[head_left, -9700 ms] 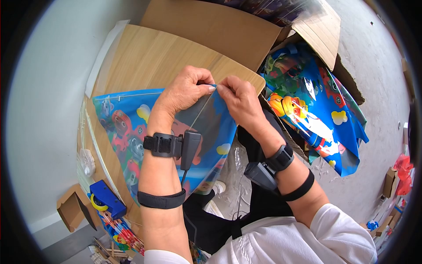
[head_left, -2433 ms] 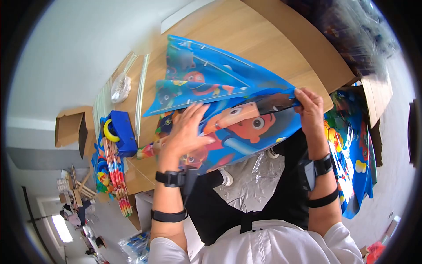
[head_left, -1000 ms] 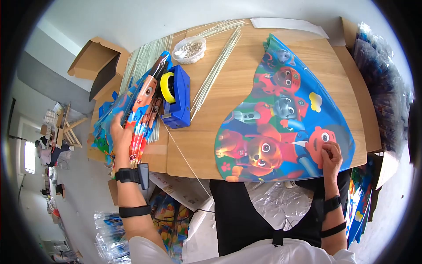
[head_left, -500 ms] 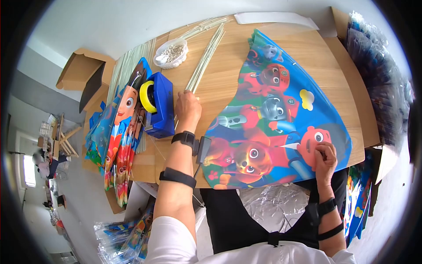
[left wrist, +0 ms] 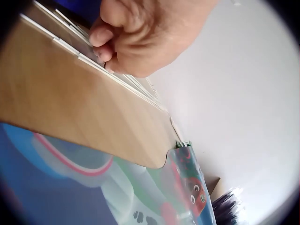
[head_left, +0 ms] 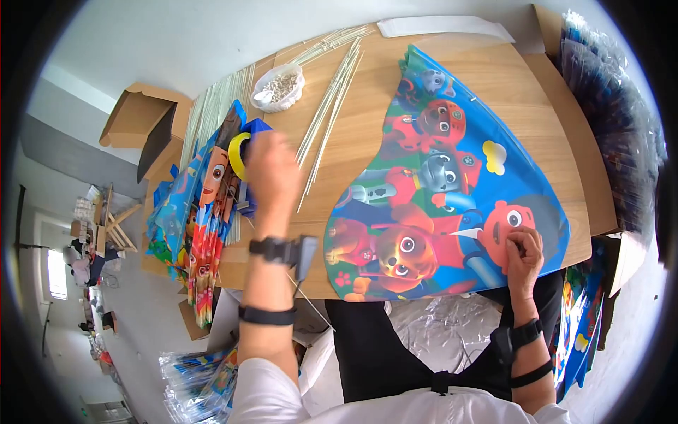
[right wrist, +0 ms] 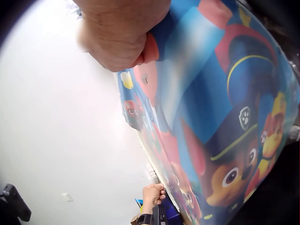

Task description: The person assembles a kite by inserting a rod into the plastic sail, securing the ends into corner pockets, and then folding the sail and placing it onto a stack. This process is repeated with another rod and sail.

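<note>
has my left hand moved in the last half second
Yes. The left hand has shifted left from the thin sticks and now covers the blue tape dispenser.

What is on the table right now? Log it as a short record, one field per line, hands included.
surface: wooden table
main item: cartoon-print kite sheet, lying flat
right hand: fingers curled, pinching the sheet near its front edge
left hand: blurred, pinching thin white rods; the left wrist view shows the fingers closed on them
beside left hand: blue tape dispenser with a yellow roll
far edge: bowl of small pieces
left edge: stack of folded kites
</note>
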The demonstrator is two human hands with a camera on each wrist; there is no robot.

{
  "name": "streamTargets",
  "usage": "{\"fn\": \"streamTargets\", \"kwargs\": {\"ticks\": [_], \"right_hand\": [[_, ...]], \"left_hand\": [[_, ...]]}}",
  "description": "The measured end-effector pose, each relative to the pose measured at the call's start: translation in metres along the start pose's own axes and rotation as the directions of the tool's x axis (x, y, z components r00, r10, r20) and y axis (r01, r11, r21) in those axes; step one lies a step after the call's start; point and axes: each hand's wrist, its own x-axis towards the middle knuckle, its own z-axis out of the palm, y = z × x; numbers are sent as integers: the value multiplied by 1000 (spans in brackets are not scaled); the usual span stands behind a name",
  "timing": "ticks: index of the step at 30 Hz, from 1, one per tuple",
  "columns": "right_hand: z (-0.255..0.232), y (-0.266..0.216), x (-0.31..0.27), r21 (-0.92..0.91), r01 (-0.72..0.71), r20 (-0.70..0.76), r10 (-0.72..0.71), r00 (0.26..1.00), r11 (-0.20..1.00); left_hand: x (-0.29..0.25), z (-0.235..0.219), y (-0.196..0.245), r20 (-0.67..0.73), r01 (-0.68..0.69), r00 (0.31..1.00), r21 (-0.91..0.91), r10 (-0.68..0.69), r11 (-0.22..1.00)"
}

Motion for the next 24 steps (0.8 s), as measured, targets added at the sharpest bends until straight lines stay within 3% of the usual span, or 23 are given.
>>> {"fn": "streamTargets", "kwargs": {"ticks": [2, 4, 6, 7, 8, 9, 10, 11, 12, 14, 15, 16, 17, 18, 19, 20, 21, 22, 23, 24], "right_hand": [[-1, 0, 0, -5, 13, 0, -13, 1000, 1000], [0, -2, 0, -5, 28, 5, -28, 1000, 1000], [0, -4, 0, 5, -18, 9, 18, 1000, 1000], [1, -5, 0, 10, -15, 11, 15, 1000, 1000], [1, -4, 0, 17, -31, 7, 31, 999, 999], [1, -4, 0, 23, -47, 2, 47, 999, 999], [2, -3, -1, 22, -45, 3, 44, 999, 999], [2, -2, -1, 14, -36, -1, 36, 999, 999], [3, -1, -1, 4, -28, -7, 28, 1000, 1000], [3, 1, -1, 8, -27, -9, 27, 1000, 1000], [4, 1, -1, 17, -29, -10, 29, 1000, 999], [4, 2, -1, 14, -26, -8, 26, 1000, 1000], [5, 3, -1, 10, -25, -15, 25, 1000, 1000], [6, 3, -1, 7, -26, -22, 26, 999, 1000], [6, 3, -1, 6, -24, -20, 24, 1000, 1000], [6, 2, -1, -1, -23, -22, 23, 999, 1000], [6, 2, -1, -9, -22, -25, 22, 999, 1000], [6, 2, -1, -13, -21, -26, 21, 999, 1000], [7, 2, -1, 0, -14, -28, 14, 999, 1000], [7, 3, -1, 14, -7, -31, 7, 1000, 1000]], "left_hand": [[-3, -43, -40, -101, 152, 985, 157, -137, 976], [-14, -79, -83, -191, 245, 963, 336, -189, 910], [-49, -102, -142, 43, 250, 932, 642, -360, 725], [-59, -112, -167, 260, 314, 793, 601, -551, 735], [-69, -120, -192, 465, 385, 578, 570, -671, 726], [-86, -122, -228, 462, 385, 580, 570, -671, 726], [-108, -121, -266, 222, 498, 704, 523, -675, 691], [-120, -119, -285, -43, 599, 758, 443, -651, 667], [-107, -128, -275, -127, 632, 735, 487, -666, 604], [-72, -142, -212, -306, 769, 632, 359, -712, 528], [-69, -141, -217, -306, 773, 627, 357, -716, 524], [-66, -140, -222, -348, 604, 796, 407, -495, 686], [-63, -139, -226, -373, 398, 898, 466, -232, 790], [-61, -135, -223, -374, 401, 897, 466, -235, 789], [-61, -128, -216, -147, 416, 906, 482, -397, 771], [-60, -123, -212, 89, 425, 841, 501, -533, 754], [-67, -112, -235, 282, 443, 716, 523, -639, 728], [-83, -94, -270, 456, 453, 544, 548, -705, 703], [-100, -76, -295, 507, 435, 466, 582, -725, 687], [-100, -76, -268, 448, 682, 368, 466, -815, 564]]}}
